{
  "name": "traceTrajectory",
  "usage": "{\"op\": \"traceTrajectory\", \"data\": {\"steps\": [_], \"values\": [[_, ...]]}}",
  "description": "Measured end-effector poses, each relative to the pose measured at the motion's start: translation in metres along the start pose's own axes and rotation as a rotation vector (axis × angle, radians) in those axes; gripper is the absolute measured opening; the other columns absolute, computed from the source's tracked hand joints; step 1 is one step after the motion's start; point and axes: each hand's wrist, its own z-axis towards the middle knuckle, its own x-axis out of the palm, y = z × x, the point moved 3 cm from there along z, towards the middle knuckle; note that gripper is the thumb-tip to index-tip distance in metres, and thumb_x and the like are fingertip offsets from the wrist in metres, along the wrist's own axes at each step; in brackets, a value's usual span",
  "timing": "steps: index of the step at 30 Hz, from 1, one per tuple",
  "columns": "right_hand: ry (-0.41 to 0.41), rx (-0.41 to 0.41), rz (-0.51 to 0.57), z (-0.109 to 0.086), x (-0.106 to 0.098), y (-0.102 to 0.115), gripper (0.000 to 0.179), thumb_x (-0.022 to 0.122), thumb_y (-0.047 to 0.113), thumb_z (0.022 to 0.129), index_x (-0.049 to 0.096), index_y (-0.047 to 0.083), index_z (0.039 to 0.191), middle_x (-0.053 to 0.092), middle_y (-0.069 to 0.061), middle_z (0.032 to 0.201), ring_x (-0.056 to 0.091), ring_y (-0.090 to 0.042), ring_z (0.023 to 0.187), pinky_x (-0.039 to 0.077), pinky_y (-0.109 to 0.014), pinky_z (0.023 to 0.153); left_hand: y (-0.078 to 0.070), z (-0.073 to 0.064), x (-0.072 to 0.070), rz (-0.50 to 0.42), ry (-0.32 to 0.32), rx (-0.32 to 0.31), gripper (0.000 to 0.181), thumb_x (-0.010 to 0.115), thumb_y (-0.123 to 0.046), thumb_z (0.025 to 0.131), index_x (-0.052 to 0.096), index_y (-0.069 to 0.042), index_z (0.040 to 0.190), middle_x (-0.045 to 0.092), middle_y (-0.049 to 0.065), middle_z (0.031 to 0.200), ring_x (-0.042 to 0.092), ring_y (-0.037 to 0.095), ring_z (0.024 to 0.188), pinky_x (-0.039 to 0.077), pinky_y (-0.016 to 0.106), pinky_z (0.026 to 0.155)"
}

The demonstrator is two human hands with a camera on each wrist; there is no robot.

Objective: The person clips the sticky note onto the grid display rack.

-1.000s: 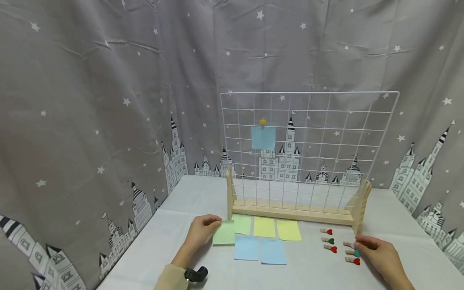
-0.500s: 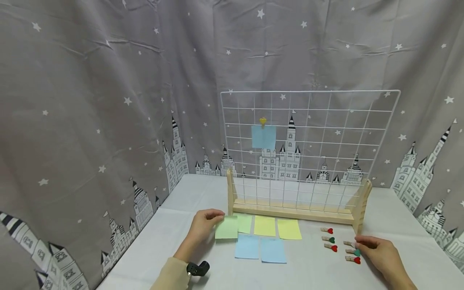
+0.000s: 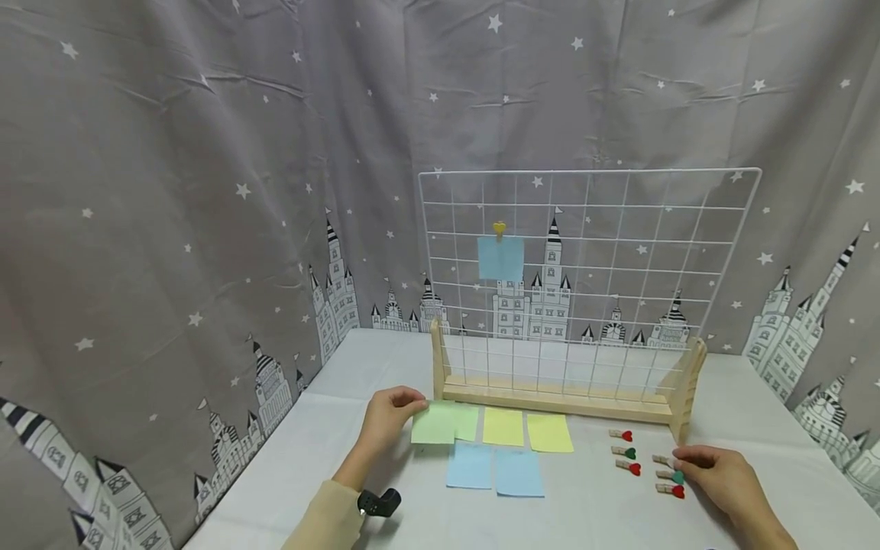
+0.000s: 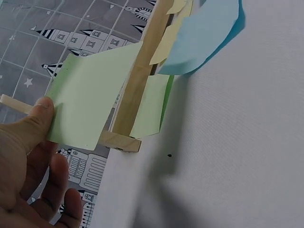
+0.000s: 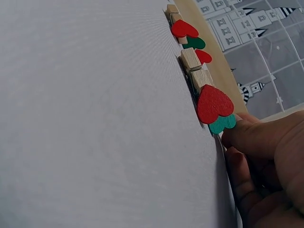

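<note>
My left hand (image 3: 386, 418) pinches a light green sticky note (image 3: 431, 425) by its edge between thumb and fingers. In the left wrist view the note (image 4: 90, 97) is raised off the table. It partly overlaps a second green note (image 3: 467, 422) in the head view. At the right, my right hand (image 3: 729, 483) pinches the heart end of a small wooden clothespin (image 3: 660, 460), whose heart is covered by the fingertips. Close in front of it lie a teal-heart clothespin (image 3: 669, 477) and a red-heart one (image 3: 670, 490).
A white wire grid (image 3: 605, 242) stands in a wooden base (image 3: 564, 404); a yellow-heart clothespin (image 3: 499, 228) holds a blue note (image 3: 500, 260) on it. Two yellow notes (image 3: 503, 426) and two blue notes (image 3: 470, 466) lie before it. Three more heart clothespins (image 3: 624, 452) lie left of my right hand.
My left hand has lifted the green note and carried it slightly right and toward the rack, over part of the second green note. The right hand keeps its place at the clothespin.
</note>
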Motion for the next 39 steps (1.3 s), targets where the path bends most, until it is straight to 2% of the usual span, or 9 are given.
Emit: {"op": "traceTrajectory", "data": {"steps": [5,12,16,19,29,33,39], "values": [[0.011,-0.015,-0.009,0.002,-0.003,0.003,0.025,0.075,0.016,0.093,0.076,-0.002,0.109,0.075,-0.021,0.111,0.061,-0.047,0.115,0.049,-0.06,0.093,-0.007,0.002,0.001,0.005,-0.008,0.005,0.009,0.084,-0.022,0.086,0.079,-0.015,0.089,0.076,-0.001,0.088,0.066,0.014,0.085,0.055,0.032,0.08],[0.028,-0.025,-0.005,0.002,-0.005,0.004,0.027,0.077,0.024,0.093,0.077,0.0,0.106,0.076,-0.019,0.11,0.063,-0.043,0.112,0.05,-0.058,0.093,-0.018,0.005,0.003,0.012,-0.009,0.006,0.009,0.083,-0.024,0.088,0.079,-0.015,0.089,0.075,-0.001,0.089,0.064,0.015,0.085,0.053,0.031,0.077],[0.031,-0.024,0.013,0.003,-0.005,0.001,0.031,0.078,0.029,0.092,0.078,0.001,0.106,0.078,-0.011,0.106,0.066,-0.02,0.098,0.055,-0.036,0.083,-0.02,0.006,0.005,0.007,-0.002,0.003,0.007,0.083,-0.021,0.088,0.08,-0.016,0.089,0.076,-0.001,0.089,0.064,0.016,0.085,0.053,0.031,0.076],[0.033,-0.017,0.043,0.004,-0.003,-0.002,0.03,0.077,0.027,0.093,0.076,0.0,0.107,0.078,-0.008,0.102,0.061,-0.008,0.091,0.05,-0.022,0.072,-0.023,0.005,0.006,0.002,0.003,0.005,0.006,0.083,-0.02,0.088,0.081,-0.015,0.09,0.076,-0.001,0.09,0.065,0.015,0.086,0.053,0.031,0.076],[-0.004,-0.012,0.128,0.003,0.0,0.0,0.023,0.066,0.014,0.1,0.067,-0.005,0.112,0.074,-0.003,0.095,0.058,-0.004,0.082,0.049,-0.018,0.067,-0.03,0.007,0.01,-0.011,0.01,0.026,0.009,0.083,-0.019,0.088,0.081,-0.013,0.094,0.077,0.001,0.093,0.067,0.016,0.087,0.057,0.036,0.08],[-0.013,-0.006,0.137,0.003,0.0,0.001,0.023,0.067,0.015,0.1,0.066,-0.006,0.111,0.073,-0.001,0.092,0.058,-0.005,0.081,0.049,-0.019,0.067,-0.033,0.008,0.012,-0.039,0.018,0.056,0.009,0.083,-0.021,0.087,0.081,-0.013,0.09,0.078,0.001,0.091,0.066,0.014,0.085,0.056,0.033,0.078],[-0.033,-0.007,0.118,0.003,-0.002,0.004,0.025,0.069,0.018,0.1,0.066,-0.004,0.111,0.072,-0.006,0.097,0.058,-0.011,0.086,0.048,-0.02,0.066,-0.038,0.01,0.013,-0.05,0.025,0.079,0.012,0.084,-0.026,0.087,0.082,-0.015,0.089,0.078,0.0,0.088,0.066,0.012,0.084,0.055,0.031,0.078]]}}
